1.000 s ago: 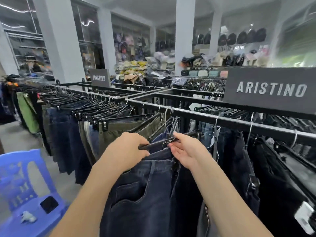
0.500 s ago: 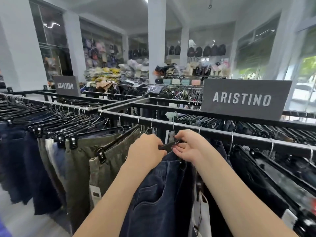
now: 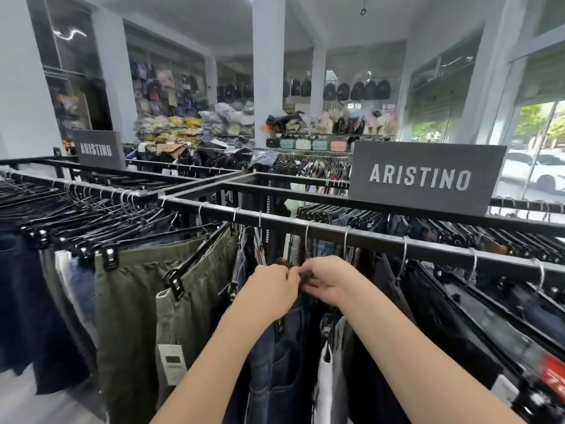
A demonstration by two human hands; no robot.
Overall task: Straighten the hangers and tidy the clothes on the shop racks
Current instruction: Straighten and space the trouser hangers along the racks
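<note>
Fingers [image 3: 293, 276] of left hand [image 3: 269, 296] and right hand [image 3: 331, 280] pinch one black hanger [image 3: 307, 275] bearing dark jeans [image 3: 282, 365], two ARISTINO signs [image 3: 425, 178] behind.

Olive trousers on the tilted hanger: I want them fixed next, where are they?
Head view, left of centre: the olive trousers hang off the front rail, just left of the left hand.

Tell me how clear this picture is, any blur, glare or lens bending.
Head view: the ARISTINO sign reads sharp, and the left hand and right hand are fairly crisp. Head view: the jeans at the left edge and the hangers in the lower right corner smear. Head view: the right window is washed bright, and the wide lens leans the side pillars.
</note>
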